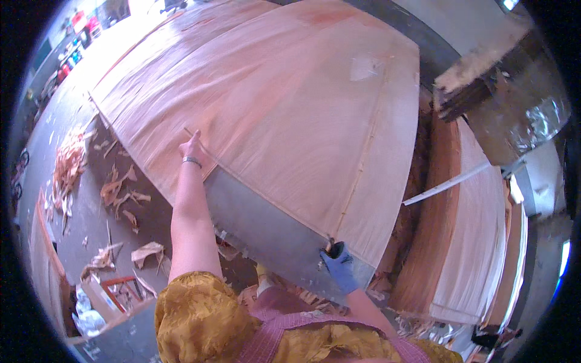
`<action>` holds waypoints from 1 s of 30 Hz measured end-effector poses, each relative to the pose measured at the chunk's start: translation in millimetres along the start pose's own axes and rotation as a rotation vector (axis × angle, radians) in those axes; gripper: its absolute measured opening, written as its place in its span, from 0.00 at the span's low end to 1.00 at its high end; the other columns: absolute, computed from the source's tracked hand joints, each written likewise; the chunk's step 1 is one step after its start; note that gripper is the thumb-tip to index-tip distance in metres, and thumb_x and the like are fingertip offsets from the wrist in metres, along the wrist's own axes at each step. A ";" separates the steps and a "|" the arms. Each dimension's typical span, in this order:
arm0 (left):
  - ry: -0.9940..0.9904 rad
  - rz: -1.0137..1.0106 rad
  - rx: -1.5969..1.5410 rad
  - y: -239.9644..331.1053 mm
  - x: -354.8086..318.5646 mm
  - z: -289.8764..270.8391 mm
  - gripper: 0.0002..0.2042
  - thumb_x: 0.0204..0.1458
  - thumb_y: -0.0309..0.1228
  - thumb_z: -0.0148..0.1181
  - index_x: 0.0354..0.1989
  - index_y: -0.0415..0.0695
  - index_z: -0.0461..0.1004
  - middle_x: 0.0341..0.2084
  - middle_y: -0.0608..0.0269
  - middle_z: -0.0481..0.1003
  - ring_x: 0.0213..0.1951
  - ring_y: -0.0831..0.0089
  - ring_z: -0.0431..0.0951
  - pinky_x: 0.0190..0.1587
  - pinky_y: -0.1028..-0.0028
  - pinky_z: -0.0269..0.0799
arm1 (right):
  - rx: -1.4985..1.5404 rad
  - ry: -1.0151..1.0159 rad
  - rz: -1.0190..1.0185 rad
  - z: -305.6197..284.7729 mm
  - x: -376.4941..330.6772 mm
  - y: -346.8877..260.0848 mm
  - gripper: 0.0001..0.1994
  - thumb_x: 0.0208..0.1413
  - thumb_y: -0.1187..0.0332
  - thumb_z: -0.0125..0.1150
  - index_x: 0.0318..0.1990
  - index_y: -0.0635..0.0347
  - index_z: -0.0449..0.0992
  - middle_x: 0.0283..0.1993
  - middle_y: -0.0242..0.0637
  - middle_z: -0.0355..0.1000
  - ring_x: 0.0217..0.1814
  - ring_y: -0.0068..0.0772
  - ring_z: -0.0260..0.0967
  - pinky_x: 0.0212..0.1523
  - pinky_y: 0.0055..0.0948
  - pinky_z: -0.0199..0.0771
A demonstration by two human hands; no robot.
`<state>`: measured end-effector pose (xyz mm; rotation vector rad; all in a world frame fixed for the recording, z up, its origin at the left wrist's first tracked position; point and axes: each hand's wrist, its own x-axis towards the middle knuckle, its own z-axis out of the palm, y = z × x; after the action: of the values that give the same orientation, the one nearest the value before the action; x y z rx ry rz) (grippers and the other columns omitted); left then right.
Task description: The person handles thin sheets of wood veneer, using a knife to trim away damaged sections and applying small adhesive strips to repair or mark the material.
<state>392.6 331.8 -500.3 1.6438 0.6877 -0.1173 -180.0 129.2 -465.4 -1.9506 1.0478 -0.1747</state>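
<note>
A large thin sheet of pale reddish wood veneer [284, 103] lies spread over a grey metal table [260, 221]. My left hand [191, 147], bare with a metal bangle at the wrist, rests flat on the sheet's left edge, fingers stretched forward. My right hand [339, 266], in a blue glove, grips the sheet's near corner at the table's front edge, with a small dark object at the fingertips. A narrow seam or strip [363, 151] runs down the right part of the sheet.
A tall stack of veneer sheets [466, 242] stands to the right, with a white strip [448, 184] across it. Torn veneer scraps [69, 163] litter the grey floor at the left. A wooden crate with debris [100, 296] sits lower left. Dark machinery [502, 91] rises upper right.
</note>
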 end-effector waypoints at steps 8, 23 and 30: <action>-0.240 0.727 0.369 58.6 -138.9 61.3 0.13 0.44 0.36 0.69 0.24 0.40 0.73 0.19 0.59 0.73 0.28 0.70 0.74 0.34 0.67 0.68 | 0.388 0.278 0.040 -23.2 -54.8 66.7 0.09 0.60 0.71 0.59 0.46 0.58 0.71 0.28 0.26 0.69 0.25 0.16 0.65 0.21 0.19 0.64; -1.042 1.644 0.953 -117.7 -576.0 237.7 0.08 0.47 0.34 0.55 0.30 0.46 0.77 0.35 0.54 0.76 0.42 0.56 0.76 0.44 0.56 0.70 | 0.846 0.086 0.241 -82.4 -66.9 39.1 0.15 0.64 0.65 0.53 0.56 0.56 0.66 0.23 0.30 0.69 0.17 0.17 0.60 0.17 0.20 0.59; -1.325 1.578 0.791 -194.9 -668.7 260.5 0.07 0.44 0.34 0.59 0.27 0.46 0.77 0.34 0.54 0.76 0.39 0.55 0.77 0.43 0.58 0.69 | 0.182 0.467 -0.016 -86.1 -54.6 60.9 0.25 0.62 0.64 0.53 0.66 0.57 0.59 0.37 0.48 0.77 0.26 0.43 0.74 0.26 0.37 0.73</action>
<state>-169.7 -148.7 -423.1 1.8752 -1.8418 -0.2805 -293.1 98.8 -445.9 -1.7915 1.2621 -0.7373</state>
